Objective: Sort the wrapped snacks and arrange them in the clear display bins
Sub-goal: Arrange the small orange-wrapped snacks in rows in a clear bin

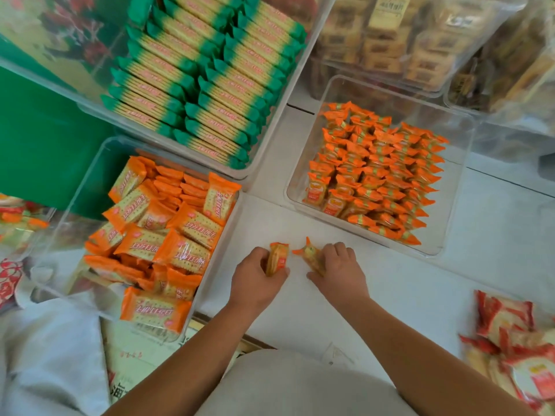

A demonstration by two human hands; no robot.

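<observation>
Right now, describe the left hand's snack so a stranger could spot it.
On the white counter, between the orange-cracker bin and the small-snack bin, both hands meet. The left hand grips a blunt-ended orange snack; the right hand's snack instead shows pointed wrapper tails.

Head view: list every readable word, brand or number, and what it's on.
Nothing reads with confidence.
Large orange cracker packs: red characters, blurred.
Green cracker packs: pink print, too small.
Small orange snacks: logo unreadable.
Snack in left hand: red label, blurred.
Cardboard box: red print, blurred.
</observation>
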